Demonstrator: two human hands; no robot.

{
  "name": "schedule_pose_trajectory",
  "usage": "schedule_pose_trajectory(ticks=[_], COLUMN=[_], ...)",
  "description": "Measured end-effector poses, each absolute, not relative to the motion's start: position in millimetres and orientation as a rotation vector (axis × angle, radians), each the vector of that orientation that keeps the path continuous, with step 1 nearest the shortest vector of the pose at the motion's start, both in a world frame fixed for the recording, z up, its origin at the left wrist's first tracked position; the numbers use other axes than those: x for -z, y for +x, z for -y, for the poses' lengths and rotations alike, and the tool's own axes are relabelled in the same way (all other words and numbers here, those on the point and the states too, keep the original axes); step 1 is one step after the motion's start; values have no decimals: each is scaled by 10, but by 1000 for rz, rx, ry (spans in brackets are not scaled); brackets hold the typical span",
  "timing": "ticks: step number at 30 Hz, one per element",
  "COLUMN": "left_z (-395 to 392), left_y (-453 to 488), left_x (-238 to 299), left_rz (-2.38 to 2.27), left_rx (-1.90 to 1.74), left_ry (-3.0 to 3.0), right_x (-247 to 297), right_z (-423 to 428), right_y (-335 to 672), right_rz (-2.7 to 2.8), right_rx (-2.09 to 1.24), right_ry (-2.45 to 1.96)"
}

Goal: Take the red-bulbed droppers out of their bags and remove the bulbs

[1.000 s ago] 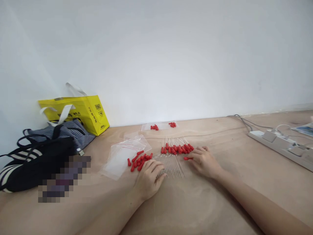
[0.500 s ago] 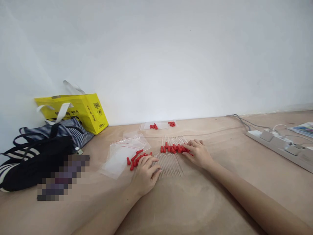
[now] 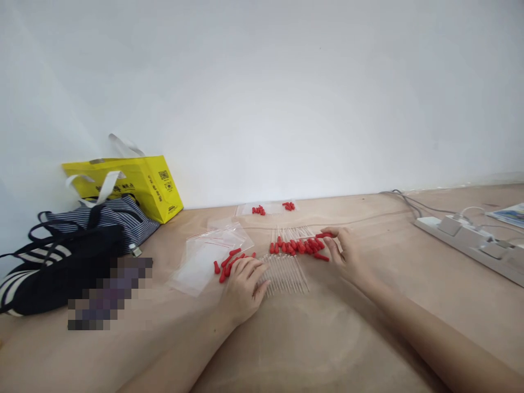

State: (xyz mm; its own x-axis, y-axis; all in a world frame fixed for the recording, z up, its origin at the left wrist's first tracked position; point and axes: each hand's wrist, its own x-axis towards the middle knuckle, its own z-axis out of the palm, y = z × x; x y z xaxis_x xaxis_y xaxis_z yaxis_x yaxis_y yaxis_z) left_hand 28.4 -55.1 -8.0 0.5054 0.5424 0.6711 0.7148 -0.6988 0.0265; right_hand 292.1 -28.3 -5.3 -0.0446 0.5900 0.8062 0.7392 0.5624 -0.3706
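My left hand (image 3: 242, 286) lies on the wooden table with curled fingers, resting on the near ends of a row of clear thin tubes (image 3: 284, 273). Just beyond it is a loose pile of red rubber caps (image 3: 229, 264). My right hand (image 3: 347, 252) is at the right end of a second row of red-capped tubes (image 3: 297, 245), pinching one red-capped tube (image 3: 325, 235) between thumb and fingers. Another capped tube (image 3: 321, 256) lies under that hand's thumb.
Clear zip bags (image 3: 204, 256) lie left of the caps. More red caps (image 3: 273, 207) sit in bags by the wall. A yellow bag (image 3: 135, 183) and striped and black bags (image 3: 77, 251) stand at the left. A white power strip (image 3: 470, 240) with cables lies at the right.
My right hand has moved away from me, from the near row up to the right end of the capped tubes, and now pinches one. My left hand has hardly moved.
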Motion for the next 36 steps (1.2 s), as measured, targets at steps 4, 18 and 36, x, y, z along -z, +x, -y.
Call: schedule_pose_trajectory(ticks=[4, 18, 36], left_z=[597, 614, 592], left_y=[352, 465, 244], left_x=[41, 145, 100], left_rz=[980, 950, 1082], left_rx=[1039, 877, 1015], left_ry=[-2342, -2320, -2279], right_x=[99, 226, 321], right_z=[508, 659, 623], right_y=[2679, 2287, 2682], right_rz=[1773, 2110, 1930], right_rx=[-177, 98, 369], right_ry=[-996, -899, -1098])
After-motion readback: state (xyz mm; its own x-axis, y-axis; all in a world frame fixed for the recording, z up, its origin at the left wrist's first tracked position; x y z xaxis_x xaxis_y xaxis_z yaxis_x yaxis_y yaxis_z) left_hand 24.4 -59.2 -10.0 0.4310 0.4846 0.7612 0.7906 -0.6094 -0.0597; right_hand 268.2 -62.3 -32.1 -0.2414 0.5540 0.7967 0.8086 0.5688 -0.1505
